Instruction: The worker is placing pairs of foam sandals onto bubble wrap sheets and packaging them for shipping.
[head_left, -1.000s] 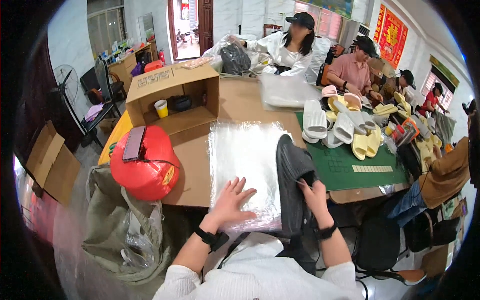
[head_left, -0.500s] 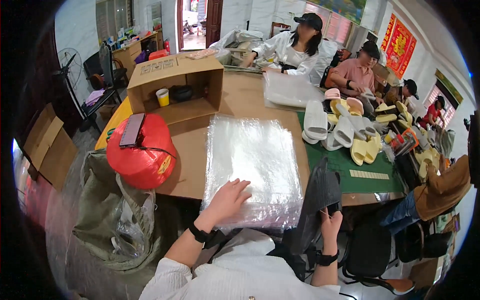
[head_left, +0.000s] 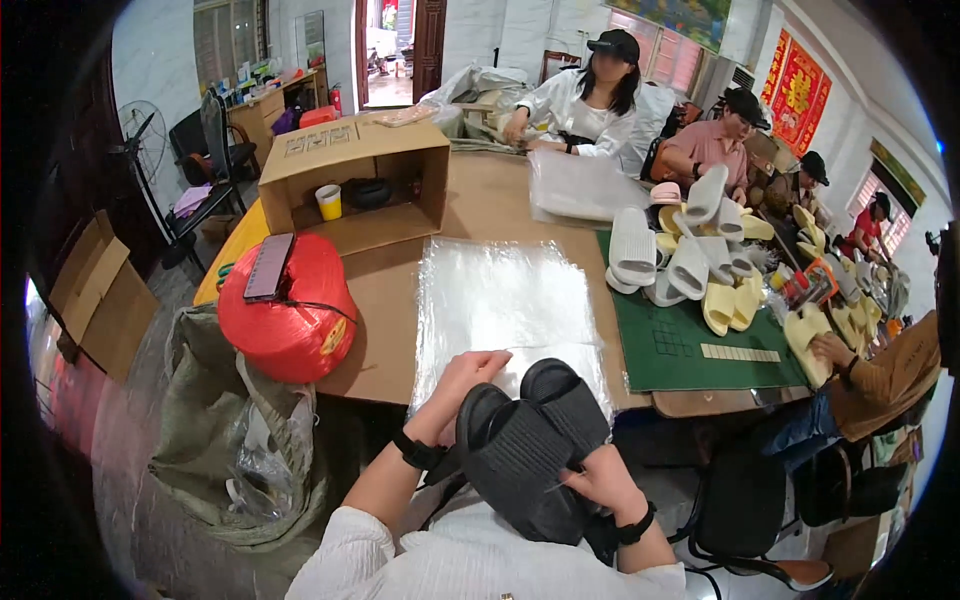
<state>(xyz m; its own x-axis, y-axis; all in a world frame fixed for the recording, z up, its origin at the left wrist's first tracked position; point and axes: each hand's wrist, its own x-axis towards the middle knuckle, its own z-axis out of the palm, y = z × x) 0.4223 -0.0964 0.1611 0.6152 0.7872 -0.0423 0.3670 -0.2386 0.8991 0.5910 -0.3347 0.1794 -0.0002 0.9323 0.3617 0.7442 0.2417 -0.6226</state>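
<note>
A pair of black ribbed slippers is in my right hand, held at the table's near edge in front of my body. The fingers of that hand close on the slippers' right side. My left hand is at the near part of a stack of clear plastic bags. Its fingers are drawn together at the edge of the top plastic bag, which shows as a line running right from the fingertips. The slippers stand just right of this hand and cover the stack's near end; the left thumb is hidden.
Left of the bags sits a red twine roll with a phone on top. Behind it lies an open cardboard box holding a yellow cup. Grey and yellow slippers pile on a green mat. Co-workers sit beyond.
My right hand has brought the black slippers leftward from beside the table to in front of the bags. My left fingers have gone from spread flat to drawn together at a bag edge.
</note>
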